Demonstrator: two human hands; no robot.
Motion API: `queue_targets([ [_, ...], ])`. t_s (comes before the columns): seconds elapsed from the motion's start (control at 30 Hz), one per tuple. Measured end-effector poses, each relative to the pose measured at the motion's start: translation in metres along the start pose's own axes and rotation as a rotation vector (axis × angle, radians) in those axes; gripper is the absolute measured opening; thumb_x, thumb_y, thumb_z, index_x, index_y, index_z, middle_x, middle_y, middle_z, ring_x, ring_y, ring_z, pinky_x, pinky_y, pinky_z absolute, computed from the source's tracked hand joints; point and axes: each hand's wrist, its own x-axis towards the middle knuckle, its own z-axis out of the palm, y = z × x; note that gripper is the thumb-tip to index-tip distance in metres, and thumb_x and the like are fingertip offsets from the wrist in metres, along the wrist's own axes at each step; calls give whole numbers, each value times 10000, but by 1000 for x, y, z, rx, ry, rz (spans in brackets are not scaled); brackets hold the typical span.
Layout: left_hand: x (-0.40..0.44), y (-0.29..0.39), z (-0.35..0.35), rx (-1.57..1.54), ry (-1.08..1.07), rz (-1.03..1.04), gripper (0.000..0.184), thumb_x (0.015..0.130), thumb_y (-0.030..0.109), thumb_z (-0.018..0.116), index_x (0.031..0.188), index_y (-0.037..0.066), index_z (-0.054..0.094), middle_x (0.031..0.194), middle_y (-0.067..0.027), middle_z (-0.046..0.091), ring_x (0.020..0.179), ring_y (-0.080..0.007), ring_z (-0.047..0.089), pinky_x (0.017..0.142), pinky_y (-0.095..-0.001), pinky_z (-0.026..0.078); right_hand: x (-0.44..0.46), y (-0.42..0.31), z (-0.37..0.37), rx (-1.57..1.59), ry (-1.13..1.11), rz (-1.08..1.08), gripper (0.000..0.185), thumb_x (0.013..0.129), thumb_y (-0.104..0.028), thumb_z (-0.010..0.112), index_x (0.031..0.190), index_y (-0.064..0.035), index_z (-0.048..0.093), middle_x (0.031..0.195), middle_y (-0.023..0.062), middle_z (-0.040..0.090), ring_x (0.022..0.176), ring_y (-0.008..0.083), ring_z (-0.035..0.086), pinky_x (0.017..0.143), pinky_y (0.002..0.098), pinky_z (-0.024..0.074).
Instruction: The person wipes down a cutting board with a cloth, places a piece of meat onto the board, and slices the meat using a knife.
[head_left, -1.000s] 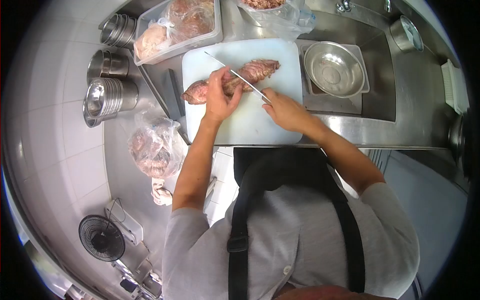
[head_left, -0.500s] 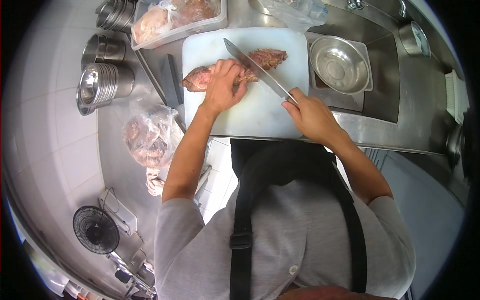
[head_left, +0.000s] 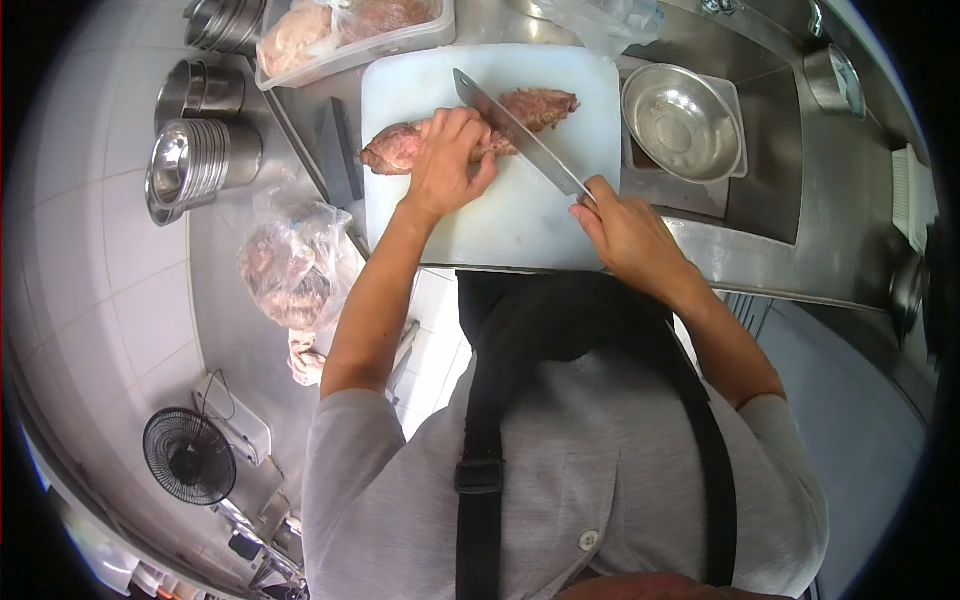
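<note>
A long browned piece of meat (head_left: 392, 150) lies across the white cutting board (head_left: 520, 225). My left hand (head_left: 450, 160) grips it near its middle, fingers curled over the top. In my right hand (head_left: 630, 232) is the handle of a large knife (head_left: 522, 135). Its blade slants up and left across the meat, just right of my left fingers. Beyond the blade, the meat's right end shows a rough, shredded-looking surface. Whether the edge has cut in at this spot is hidden by the blade.
A plastic tub (head_left: 350, 62) of bagged meat stands behind the board, and a dark whetstone-like block (head_left: 338, 150) lies left of it. To the right, a metal bowl (head_left: 682, 125) sits by the sink. Bagged meat (head_left: 295, 265), stacked metal cups (head_left: 190, 165) and a fan (head_left: 190, 455) are at left.
The view has shifted slightly, so the board sits a little higher in it. Both hands, the knife and the meat keep nearly the same places relative to one another.
</note>
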Motion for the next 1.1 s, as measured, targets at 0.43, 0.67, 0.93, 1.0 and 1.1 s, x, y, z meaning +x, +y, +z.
queue_targets([
  [0.43,-4,1,9,-15,52,-35,252,768,89,750,968,60,600,1149,-148,601,1057,-388,549,928,-492,476,58,21,36,50,-32,17,318,1105,-271,578,1108,43,527,949,295,727,923,529,687,804,611,500],
  [0.67,-6,-6,10,-14,86,21,286,747,81,775,968,56,595,1142,-176,592,1043,-399,547,919,-494,470,73,16,61,-77,24,-30,299,1104,-270,570,1142,19,498,908,257,733,897,498,704,794,606,522],
  [0.93,-10,-7,5,10,44,27,401,744,77,795,1081,55,578,1145,-199,588,1079,-419,558,926,-510,477,70,16,71,-110,65,-44,284,1094,-265,580,1150,2,504,929,248,722,883,481,709,781,597,537],
  [1.0,-9,-3,5,-67,113,-4,504,751,84,802,1200,46,576,1177,-210,583,1116,-427,560,961,-516,478,71,16,72,-123,70,-60,287,1091,-266,584,1155,4,508,961,251,714,888,480,709,786,592,541],
  [1.1,-3,7,-3,-94,87,-65,655,765,93,807,1367,49,551,1222,-223,572,1161,-436,560,1006,-525,476,72,14,69,-100,15,-31,289,1086,-261,591,1175,3,519,1024,258,697,925,479,705,807,582,545],
])
